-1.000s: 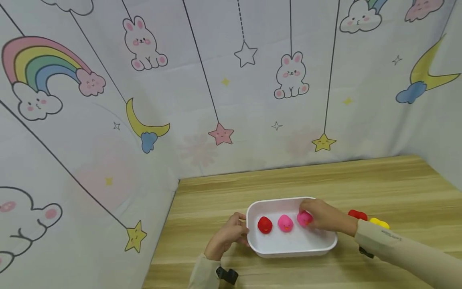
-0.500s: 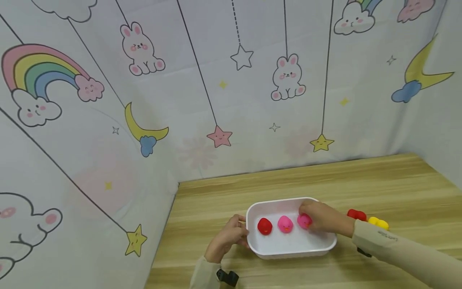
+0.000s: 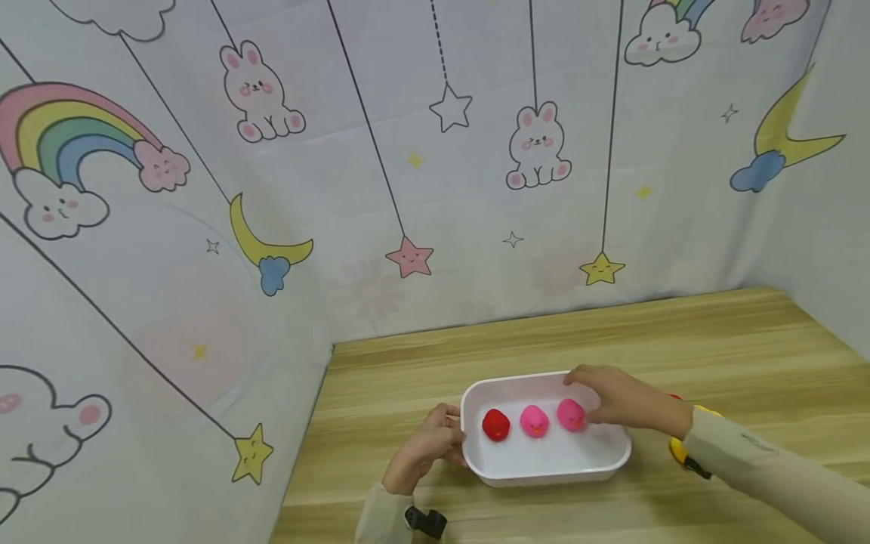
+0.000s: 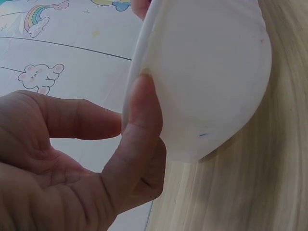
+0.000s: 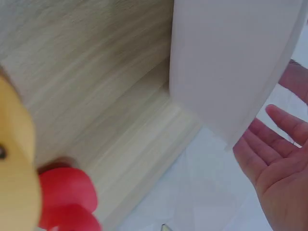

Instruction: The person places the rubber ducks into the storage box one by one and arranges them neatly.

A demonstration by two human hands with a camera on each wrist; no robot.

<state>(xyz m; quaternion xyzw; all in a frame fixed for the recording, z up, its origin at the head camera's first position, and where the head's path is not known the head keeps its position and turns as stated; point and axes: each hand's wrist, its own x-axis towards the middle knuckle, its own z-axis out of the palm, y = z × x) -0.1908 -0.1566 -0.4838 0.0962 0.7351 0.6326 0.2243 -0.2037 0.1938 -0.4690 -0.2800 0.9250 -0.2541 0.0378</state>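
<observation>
Table (image 3: 381,370): left hand (image 3: 424,447) pinches tray (image 3: 537,459); right hand (image 3: 624,398) spread.

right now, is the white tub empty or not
Not empty: in the head view, a red toy and two pink ducks sit inside the white tub.

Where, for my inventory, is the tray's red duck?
In the head view, the red duck sits in the left half of the tray, between the left hand and the nearer pink duck.
</observation>
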